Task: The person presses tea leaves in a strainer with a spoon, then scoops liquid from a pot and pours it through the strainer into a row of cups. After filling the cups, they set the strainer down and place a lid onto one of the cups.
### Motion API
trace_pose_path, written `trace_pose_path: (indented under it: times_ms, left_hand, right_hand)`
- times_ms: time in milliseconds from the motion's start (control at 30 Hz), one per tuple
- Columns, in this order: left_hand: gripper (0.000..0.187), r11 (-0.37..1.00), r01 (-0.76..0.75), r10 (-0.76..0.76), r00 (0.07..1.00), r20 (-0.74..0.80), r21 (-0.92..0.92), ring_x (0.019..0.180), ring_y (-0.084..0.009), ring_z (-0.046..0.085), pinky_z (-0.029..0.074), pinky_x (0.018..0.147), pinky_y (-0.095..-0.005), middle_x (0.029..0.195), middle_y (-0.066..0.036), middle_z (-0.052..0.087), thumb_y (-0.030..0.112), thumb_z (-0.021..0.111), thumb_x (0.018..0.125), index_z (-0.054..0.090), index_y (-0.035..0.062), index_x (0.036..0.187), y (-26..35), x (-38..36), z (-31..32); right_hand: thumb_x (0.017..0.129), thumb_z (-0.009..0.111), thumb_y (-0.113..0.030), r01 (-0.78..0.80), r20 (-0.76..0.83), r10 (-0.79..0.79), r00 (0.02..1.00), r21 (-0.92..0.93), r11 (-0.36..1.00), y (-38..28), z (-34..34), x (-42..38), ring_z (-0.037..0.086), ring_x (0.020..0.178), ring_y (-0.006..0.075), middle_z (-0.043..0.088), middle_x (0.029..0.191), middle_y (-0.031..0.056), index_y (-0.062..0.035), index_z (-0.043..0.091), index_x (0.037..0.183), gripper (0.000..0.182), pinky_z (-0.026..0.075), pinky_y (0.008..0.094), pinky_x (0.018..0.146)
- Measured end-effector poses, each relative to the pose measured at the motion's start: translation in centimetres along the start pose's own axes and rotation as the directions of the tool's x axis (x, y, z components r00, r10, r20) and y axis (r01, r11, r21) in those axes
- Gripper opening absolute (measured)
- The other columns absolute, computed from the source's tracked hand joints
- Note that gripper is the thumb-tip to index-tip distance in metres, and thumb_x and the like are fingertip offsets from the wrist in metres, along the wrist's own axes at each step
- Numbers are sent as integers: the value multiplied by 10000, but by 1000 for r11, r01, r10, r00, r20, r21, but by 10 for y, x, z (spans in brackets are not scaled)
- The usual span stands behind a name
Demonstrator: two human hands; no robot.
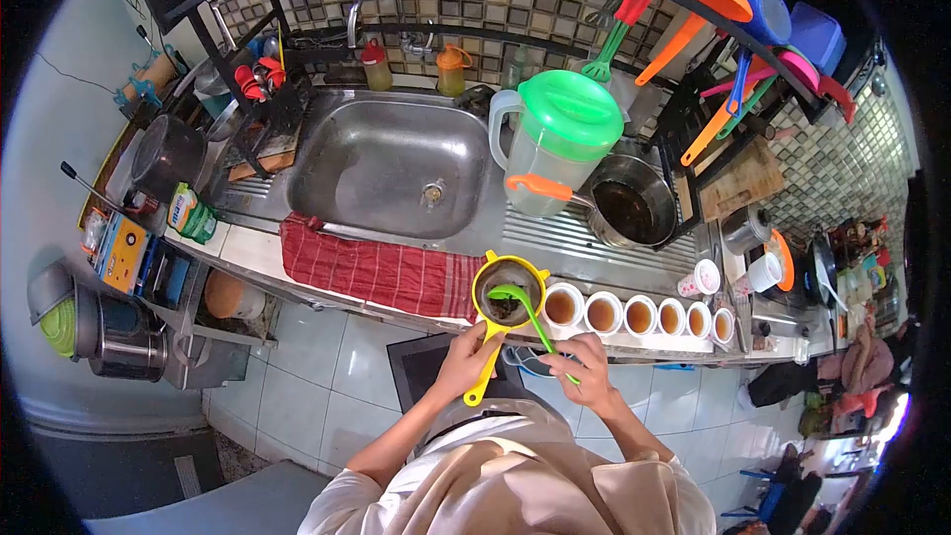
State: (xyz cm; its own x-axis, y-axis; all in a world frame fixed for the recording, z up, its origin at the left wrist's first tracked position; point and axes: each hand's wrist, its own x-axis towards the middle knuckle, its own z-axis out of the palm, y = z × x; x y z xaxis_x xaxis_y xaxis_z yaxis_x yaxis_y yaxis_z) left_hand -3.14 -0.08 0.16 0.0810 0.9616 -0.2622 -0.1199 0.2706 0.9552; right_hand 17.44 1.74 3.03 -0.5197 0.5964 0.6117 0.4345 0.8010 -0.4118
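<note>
Leftmost, our left hand grips the handle of the round yellow plastic strainer, fingers clenched around it, so the strainer's bowl sits beyond our fingertips at the counter edge, just beside the red checked cloth. Our right hand pinches the stem of the green plastic spoon, whose bowl rests inside the strainer, away from our fingers. Further right, a row of small white cups of brown tea lines the counter.

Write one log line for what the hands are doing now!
left hand: holds yellow strainer | right hand: green spoon in strainer | cups: filled
</note>
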Motion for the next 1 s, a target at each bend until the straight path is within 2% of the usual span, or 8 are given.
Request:
trace_pose_path:
  times_ms: [167, 233, 333, 567, 700, 833, 900, 1000]
  left_hand:
    - [250, 1000, -22, 22, 1000, 3, -8, 463, -86, 504, 440, 390, -240, 594, -33, 513, 224, 511, 857, 514, 9, 985, 0, 0, 0]
    - [251, 1000, -20, 20, 1000, 8, -6, 468, -84, 504, 441, 391, -240, 597, -33, 513, 225, 511, 857, 513, 9, 984, -1, 0, 0]
    - [251, 1000, -12, 12, 1000, 16, 7, 475, -82, 504, 442, 395, -240, 602, -33, 512, 228, 510, 857, 515, 8, 976, 1, -1, -1]
    - [262, 1000, 26, -26, 1000, 14, -2, 477, -83, 499, 444, 404, -235, 605, -31, 502, 240, 499, 862, 522, -9, 940, -3, -1, 0]
    - [272, 999, 44, -44, 999, 15, 0, 480, -80, 495, 442, 417, -230, 596, -23, 490, 259, 480, 872, 528, -4, 921, -1, 0, 1]
    - [298, 996, 88, -87, 995, 54, -15, 480, -79, 486, 435, 426, -231, 591, -18, 475, 302, 446, 888, 526, 15, 870, 2, -1, 4]
    - [309, 996, 89, -88, 995, 56, -14, 478, -80, 483, 433, 426, -233, 588, -17, 472, 314, 437, 892, 522, 20, 852, 0, -1, 6]
    - [323, 998, 56, -55, 998, 37, -20, 469, -86, 477, 432, 423, -237, 578, -19, 464, 329, 431, 894, 511, 23, 825, -4, 2, 8]
  right_hand:
    - [674, 624, -128, -26, 17, 25, 1000, 29, 999, -4, -1, 2, 500, 693, 224, 562, 837, 53, -105, 645, 856, 184, 373, 328, 605]
    - [732, 580, -128, -153, -79, 172, 982, 199, 968, -3, 1, 3, 507, 678, 241, 570, 815, 73, -65, 633, 850, 144, 381, 341, 616]
    - [774, 538, -146, -220, -86, 251, 964, 272, 937, -4, -6, 11, 507, 659, 256, 573, 804, 91, -37, 620, 843, 153, 387, 349, 625]
    - [788, 524, -161, -195, 19, 196, 980, 199, 960, 7, -11, 35, 509, 727, 245, 565, 807, 100, -36, 617, 829, 161, 380, 334, 648]
    - [837, 448, -186, -302, -57, 325, 944, 251, 920, 4, -7, 55, 496, 752, 199, 527, 832, 110, 11, 604, 762, 261, 394, 302, 691]
    - [824, 431, -185, -256, -149, 390, 909, 538, 803, 14, 9, 74, 463, 659, 187, 518, 735, 100, 9, 579, 732, 261, 375, 273, 645]
    - [824, 411, -185, -245, -10, 479, 878, 851, 466, 21, 20, 77, 446, 609, 165, 529, 724, 103, 20, 527, 699, 267, 358, 245, 615]
    - [830, 397, -221, -218, 6, 507, 862, 907, 360, 23, 27, 91, 335, 528, 132, 398, 574, 47, -33, 396, 604, 294, 274, 249, 525]
